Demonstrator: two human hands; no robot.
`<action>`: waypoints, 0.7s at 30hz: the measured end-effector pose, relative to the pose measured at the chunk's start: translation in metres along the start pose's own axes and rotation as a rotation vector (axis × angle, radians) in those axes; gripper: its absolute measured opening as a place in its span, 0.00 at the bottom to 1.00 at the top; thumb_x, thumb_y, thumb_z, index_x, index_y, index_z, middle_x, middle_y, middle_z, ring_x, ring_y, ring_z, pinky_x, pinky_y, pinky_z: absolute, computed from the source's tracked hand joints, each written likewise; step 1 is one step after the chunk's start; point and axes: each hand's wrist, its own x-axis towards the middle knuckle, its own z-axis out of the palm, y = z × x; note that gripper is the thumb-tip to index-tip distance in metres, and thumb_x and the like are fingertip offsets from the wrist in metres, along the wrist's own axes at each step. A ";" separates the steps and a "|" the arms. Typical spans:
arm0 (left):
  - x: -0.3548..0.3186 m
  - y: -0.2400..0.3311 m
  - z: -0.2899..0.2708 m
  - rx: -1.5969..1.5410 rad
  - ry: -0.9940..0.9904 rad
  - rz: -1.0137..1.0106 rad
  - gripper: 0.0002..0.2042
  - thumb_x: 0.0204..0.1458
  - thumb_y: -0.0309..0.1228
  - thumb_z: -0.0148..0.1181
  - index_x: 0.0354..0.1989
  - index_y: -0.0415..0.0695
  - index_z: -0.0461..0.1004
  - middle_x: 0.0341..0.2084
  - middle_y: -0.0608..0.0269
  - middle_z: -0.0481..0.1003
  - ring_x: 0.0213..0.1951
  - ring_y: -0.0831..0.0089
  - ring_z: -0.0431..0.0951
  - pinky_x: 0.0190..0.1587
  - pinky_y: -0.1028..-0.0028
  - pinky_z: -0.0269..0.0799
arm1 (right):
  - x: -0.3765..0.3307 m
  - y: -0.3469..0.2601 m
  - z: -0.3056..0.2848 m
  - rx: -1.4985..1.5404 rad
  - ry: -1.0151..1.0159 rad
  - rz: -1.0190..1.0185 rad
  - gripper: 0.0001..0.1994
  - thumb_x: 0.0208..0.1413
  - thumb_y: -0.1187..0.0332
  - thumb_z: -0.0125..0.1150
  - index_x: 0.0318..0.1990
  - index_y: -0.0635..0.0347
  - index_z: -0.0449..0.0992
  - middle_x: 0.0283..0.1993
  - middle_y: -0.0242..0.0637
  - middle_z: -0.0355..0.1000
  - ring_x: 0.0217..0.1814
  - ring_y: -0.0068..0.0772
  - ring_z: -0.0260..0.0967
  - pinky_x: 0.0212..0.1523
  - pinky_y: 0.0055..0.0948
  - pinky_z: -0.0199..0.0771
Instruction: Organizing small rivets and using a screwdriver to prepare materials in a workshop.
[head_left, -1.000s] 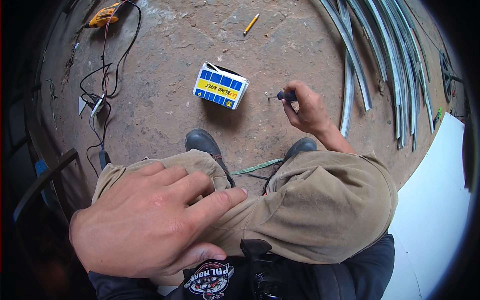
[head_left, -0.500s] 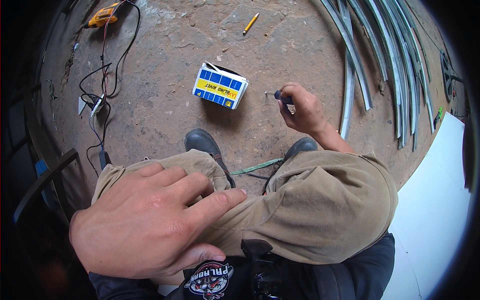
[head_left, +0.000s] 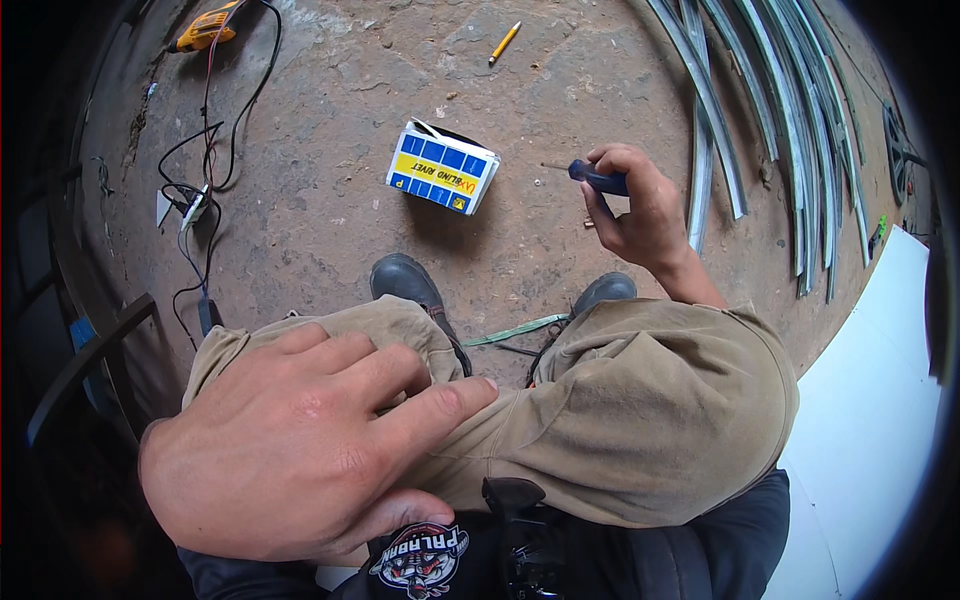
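A screwdriver (head_left: 604, 180) with a dark blue handle is gripped by my right hand (head_left: 643, 212), its thin shaft pointing left just above the floor. To the left of its tip stands a blue, yellow and white cardboard box (head_left: 440, 170), with a flap raised at the top. Close to the camera, my left hand (head_left: 300, 440) hovers or rests above my left thigh, back side up. Its fingers are loosely stretched and nothing shows in them; the palm is hidden.
A yellow pencil-like stick (head_left: 506, 44) lies beyond the box. Several long metal profiles (head_left: 790, 150) lie on the right, near a white sheet (head_left: 860, 420). At far left are a yellow-orange power tool (head_left: 205, 30) and black cables (head_left: 232, 150). My boots (head_left: 405, 280) flank a green strap (head_left: 515, 330).
My right hand has lifted a little and shifted right with the screwdriver, showing more of its handle and shaft. My left hand stays almost still.
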 end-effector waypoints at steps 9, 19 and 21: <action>0.003 0.000 0.000 0.004 0.007 0.003 0.35 0.48 0.56 0.64 0.60 0.47 0.70 0.35 0.61 0.73 0.35 0.62 0.74 0.38 0.68 0.69 | -0.031 0.024 0.031 0.012 -0.086 0.017 0.16 0.46 0.82 0.65 0.40 0.60 0.66 0.37 0.41 0.72 0.33 0.38 0.75 0.34 0.29 0.77; 0.000 0.002 -0.001 -0.001 -0.014 -0.029 0.35 0.48 0.57 0.64 0.61 0.48 0.70 0.35 0.60 0.73 0.35 0.62 0.74 0.38 0.68 0.68 | -0.008 0.006 0.008 0.021 -0.080 0.036 0.16 0.47 0.80 0.64 0.42 0.59 0.67 0.36 0.41 0.72 0.33 0.40 0.76 0.32 0.33 0.77; 0.001 0.001 -0.001 0.002 -0.009 -0.022 0.35 0.48 0.57 0.64 0.61 0.48 0.70 0.35 0.60 0.73 0.35 0.62 0.74 0.38 0.68 0.68 | -0.001 0.000 0.001 -0.002 -0.023 -0.007 0.16 0.47 0.80 0.64 0.42 0.59 0.67 0.36 0.41 0.72 0.34 0.40 0.76 0.32 0.33 0.77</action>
